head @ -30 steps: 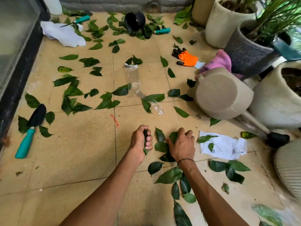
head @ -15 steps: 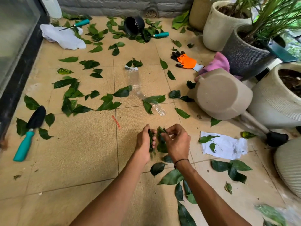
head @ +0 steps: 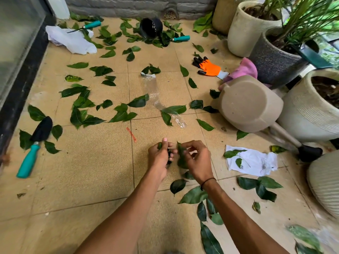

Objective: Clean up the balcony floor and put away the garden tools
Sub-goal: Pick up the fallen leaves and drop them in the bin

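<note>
Both hands meet just above the tiled floor [head: 91,171], near the middle of the view. The left hand [head: 160,158] is curled closed around a small bunch of dark leaves, with a bit of green showing above its knuckles. The right hand [head: 197,160] pinches a leaf [head: 180,154] between thumb and fingertips, holding it upright just beside the left hand's fingers. A thin black band [head: 207,181] circles the right wrist.

More leaves lie scattered across most of the floor, with a cluster [head: 194,196] right under the right forearm and another group [head: 260,187] to its right. A white paper [head: 256,162] lies flat beside the right hand, with a small sprig on it.

A trowel [head: 34,145] with a teal handle and black blade rests near the dark window frame at left, among leaves. Two more teal-handled tools lie far back: one [head: 86,27] on a crumpled white cloth [head: 71,41], the other [head: 180,38] beside a tipped black pot [head: 151,28]. An orange glove [head: 208,67] with black fingertips lies beside a pink cloth [head: 243,69]. A strip of clear plastic [head: 156,94] stretches across the centre tiles.

A beige watering can [head: 251,105] lies on its side at right, its spout ending in a black rose [head: 310,153]. Large planters [head: 310,114] stand along the right edge.
</note>
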